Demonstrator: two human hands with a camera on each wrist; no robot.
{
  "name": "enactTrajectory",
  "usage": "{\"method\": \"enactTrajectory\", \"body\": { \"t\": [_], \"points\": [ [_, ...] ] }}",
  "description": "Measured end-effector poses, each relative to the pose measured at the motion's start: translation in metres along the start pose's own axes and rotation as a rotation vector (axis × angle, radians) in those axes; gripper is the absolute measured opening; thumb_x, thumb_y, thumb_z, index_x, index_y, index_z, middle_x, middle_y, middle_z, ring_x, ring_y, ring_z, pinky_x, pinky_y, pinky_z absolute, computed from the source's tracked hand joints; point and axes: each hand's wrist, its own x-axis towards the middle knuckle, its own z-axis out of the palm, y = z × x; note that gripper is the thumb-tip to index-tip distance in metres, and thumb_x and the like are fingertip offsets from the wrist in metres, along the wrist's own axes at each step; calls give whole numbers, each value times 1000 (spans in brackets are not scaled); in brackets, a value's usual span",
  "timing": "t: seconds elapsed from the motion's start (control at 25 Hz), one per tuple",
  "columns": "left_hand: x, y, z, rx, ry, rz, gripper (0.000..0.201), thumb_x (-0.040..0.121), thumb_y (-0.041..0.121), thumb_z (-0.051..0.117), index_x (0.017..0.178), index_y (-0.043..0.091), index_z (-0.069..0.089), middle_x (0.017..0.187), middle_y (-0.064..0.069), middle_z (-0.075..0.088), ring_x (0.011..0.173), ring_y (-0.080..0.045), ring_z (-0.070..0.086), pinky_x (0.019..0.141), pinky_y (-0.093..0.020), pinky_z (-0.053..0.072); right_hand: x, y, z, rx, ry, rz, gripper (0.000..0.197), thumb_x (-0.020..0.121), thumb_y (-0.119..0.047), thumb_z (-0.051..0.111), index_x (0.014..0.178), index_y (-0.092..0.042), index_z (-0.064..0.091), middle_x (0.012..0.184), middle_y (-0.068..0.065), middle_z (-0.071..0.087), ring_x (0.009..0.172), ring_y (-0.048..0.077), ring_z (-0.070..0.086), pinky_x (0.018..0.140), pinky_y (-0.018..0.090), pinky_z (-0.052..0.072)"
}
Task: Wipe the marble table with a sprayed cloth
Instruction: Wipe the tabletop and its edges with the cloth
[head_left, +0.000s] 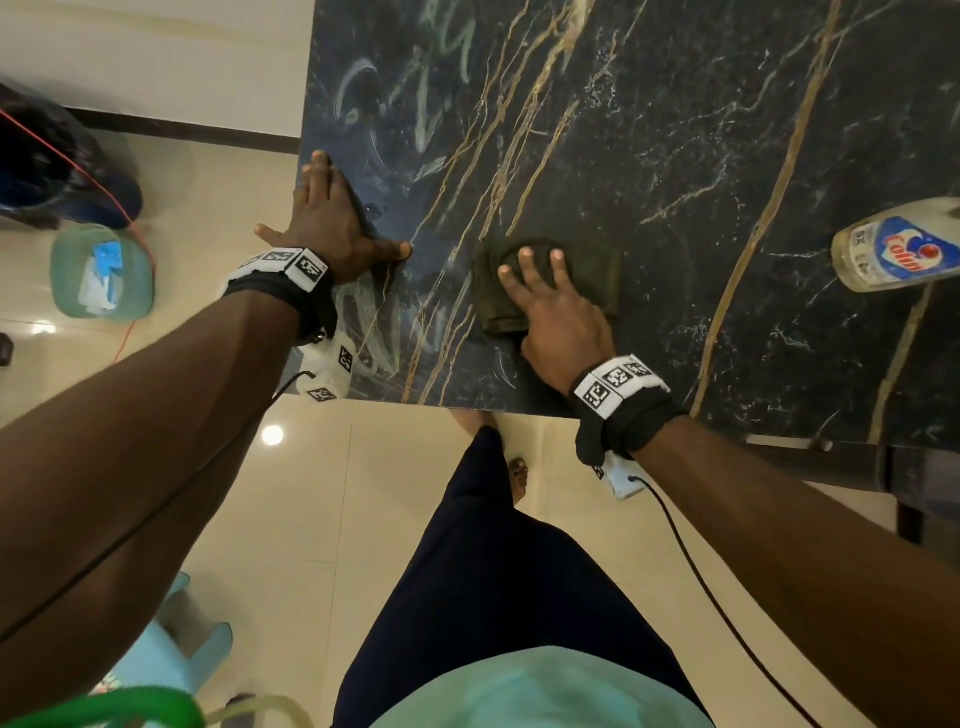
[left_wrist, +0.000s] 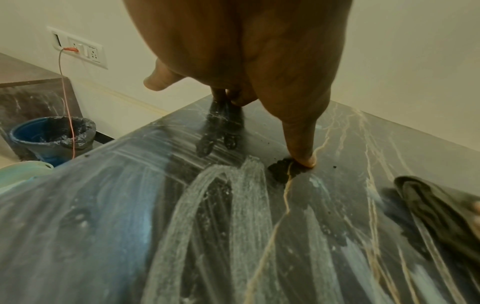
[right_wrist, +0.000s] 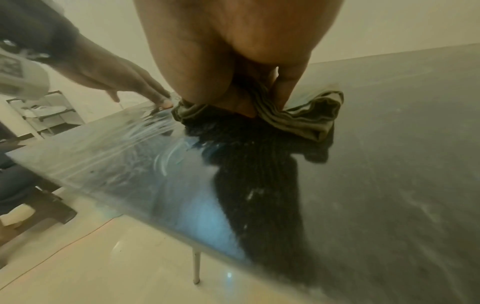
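Note:
The black marble table (head_left: 675, 130) with gold veins fills the head view, and whitish wet streaks (left_wrist: 228, 205) cover its left part. A folded dark green cloth (head_left: 597, 270) lies near the front edge. My right hand (head_left: 556, 306) presses on it with three fingers laid flat. In the right wrist view the thumb and a finger pinch a raised fold of the cloth (right_wrist: 306, 117) under the palm. My left hand (head_left: 332, 218) rests flat and holds nothing at the table's left edge, its thumb tip (left_wrist: 303, 160) on the marble. A Colin spray bottle (head_left: 893, 249) lies on its side at the right.
On the floor to the left are a blue bin with a black liner (head_left: 52, 171), a green basin (head_left: 101, 273) and an orange cable (head_left: 130, 332). A light-blue stool (head_left: 176, 660) stands near my left leg. The table's front edge (head_left: 467, 405) is right before me.

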Motion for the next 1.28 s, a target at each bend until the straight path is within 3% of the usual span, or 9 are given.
{"method": "enactTrajectory", "body": {
  "t": [0.16, 0.48, 0.68, 0.76, 0.96, 1.28],
  "points": [
    [1, 1, -1, -12, 0, 6, 135, 71, 76, 75, 165, 19, -3, 172, 4, -14, 159, -27, -6, 110, -85, 6, -7, -1, 3, 1, -3, -16, 81, 92, -13, 52, 158, -36, 13, 168, -9, 1, 154, 28, -1, 103, 63, 42],
    [2, -5, 5, -3, 21, 26, 135, 71, 78, 73, 165, 18, -3, 173, 3, -14, 159, -26, -8, 114, -81, 8, 48, -31, -20, 49, 78, -7, 72, 92, -17, 54, 156, -34, 24, 167, -4, 9, 153, 34, 7, 106, 60, 41],
    [3, -7, 5, 10, 14, 39, 136, 71, 81, 70, 165, 19, -5, 172, 3, -15, 159, -26, -9, 113, -82, 6, 15, -58, 2, 2, 23, -41, 75, 93, -14, 53, 156, -36, 21, 167, -7, 5, 154, 30, 4, 98, 62, 44],
    [3, -7, 2, 13, 7, 42, 134, 73, 82, 68, 165, 18, -5, 173, 2, -14, 159, -27, -9, 113, -82, 4, 19, -62, -1, 41, 14, -47, 75, 92, -12, 51, 156, -36, 21, 168, -8, 5, 154, 30, 4, 101, 63, 43],
    [2, -12, -7, 43, 12, 89, 100, 93, 72, 50, 166, 20, 5, 173, 5, -9, 159, -24, -3, 111, -83, 7, 41, -84, -11, 75, 31, 17, 75, 91, -13, 54, 156, -35, 24, 168, -5, 8, 153, 34, 5, 103, 61, 44],
    [-1, -13, -6, 88, -6, 102, 110, 90, 67, 61, 165, 18, -3, 173, 1, -13, 159, -26, -8, 112, -82, 6, 2, -112, 13, 68, 1, 61, 74, 97, -15, 51, 158, -36, 15, 168, -9, 0, 154, 28, -4, 99, 60, 45]
  ]
}}
